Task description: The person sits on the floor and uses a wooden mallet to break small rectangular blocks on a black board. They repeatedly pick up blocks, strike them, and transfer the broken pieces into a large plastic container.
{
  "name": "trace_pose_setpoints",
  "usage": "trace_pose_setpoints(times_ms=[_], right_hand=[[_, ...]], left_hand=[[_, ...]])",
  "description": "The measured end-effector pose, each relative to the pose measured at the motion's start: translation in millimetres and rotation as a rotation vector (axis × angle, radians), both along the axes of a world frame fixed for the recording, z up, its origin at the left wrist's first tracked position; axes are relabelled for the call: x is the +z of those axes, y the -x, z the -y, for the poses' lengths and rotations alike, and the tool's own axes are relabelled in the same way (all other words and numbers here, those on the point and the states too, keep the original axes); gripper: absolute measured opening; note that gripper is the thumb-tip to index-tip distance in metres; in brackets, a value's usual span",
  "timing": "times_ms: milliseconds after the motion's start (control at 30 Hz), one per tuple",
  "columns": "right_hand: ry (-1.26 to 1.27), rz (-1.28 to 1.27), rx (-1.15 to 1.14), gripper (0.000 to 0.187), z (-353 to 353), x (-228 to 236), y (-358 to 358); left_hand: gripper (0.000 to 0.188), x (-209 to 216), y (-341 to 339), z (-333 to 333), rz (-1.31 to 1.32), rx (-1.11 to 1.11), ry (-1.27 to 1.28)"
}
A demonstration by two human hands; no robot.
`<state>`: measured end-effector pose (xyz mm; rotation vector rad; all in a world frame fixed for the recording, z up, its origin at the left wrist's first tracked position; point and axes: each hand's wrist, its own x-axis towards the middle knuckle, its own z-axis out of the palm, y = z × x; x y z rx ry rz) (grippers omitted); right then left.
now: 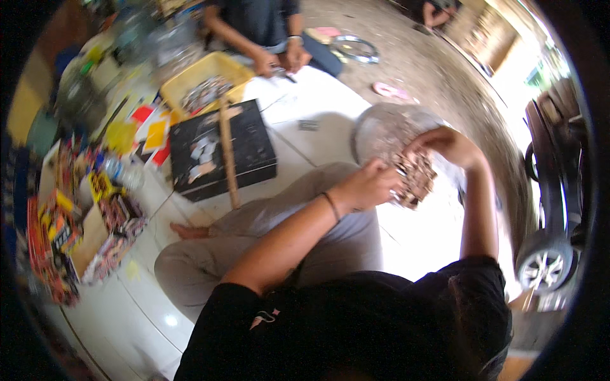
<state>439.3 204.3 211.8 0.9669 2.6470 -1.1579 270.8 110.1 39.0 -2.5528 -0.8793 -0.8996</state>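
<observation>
Over the floor to my right is a clear plastic bag [376, 130] holding many small brown pieces [416, 181], perhaps of wood or card. My left hand [375, 184] has its fingers curled around the near left side of the bag beside the pieces. From the far right, my right hand [445, 145] bends down with its fingertips together at the top of the brown pieces. Whatever those fingertips hold is hidden and slightly blurred.
A black box [222, 162] carries a wooden stick [227, 149] and pale scraps. Behind it stands a yellow basin [175, 92] of small pieces; another person's hands [279, 62] work nearby. Boxes of colourful packets [117, 213] sit at left; a parked motorbike [546, 241] stands at right.
</observation>
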Motion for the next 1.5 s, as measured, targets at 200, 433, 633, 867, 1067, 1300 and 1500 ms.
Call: trace_pose_setpoints(times_ms=[200, 433, 633, 867, 1067, 1300, 1500], right_hand=[[-0.575, 0.735, -0.034, 0.03, -107, -120, -3], [-0.516, 0.655, -0.265, 0.065, -66, -163, 58], [-0.402, 0.567, 0.268, 0.062, -10, -142, 18], [-0.364, 0.513, -0.513, 0.067, -98, -133, -10], [-0.417, 0.552, -0.709, 0.075, -89, -160, 48], [-0.365, 0.672, 0.175, 0.058, -24, -132, 63], [-0.001, 0.334, -0.098, 0.045, -62, -90, 5]], left_hand=[[0.016, 14, 2, 6, 0.04, 0.031, 0.004], [0.019, 25, 1, 10, -0.048, 0.069, 0.106], [0.019, 22, 0, 10, -0.08, 0.091, 0.078], [0.019, 23, -2, 14, -0.096, 0.096, 0.072], [0.018, 25, -2, 9, -0.04, 0.11, 0.07], [0.018, 20, -2, 12, 0.0, 0.112, 0.092], [0.021, 18, -2, 13, -0.041, 0.105, 0.031]])
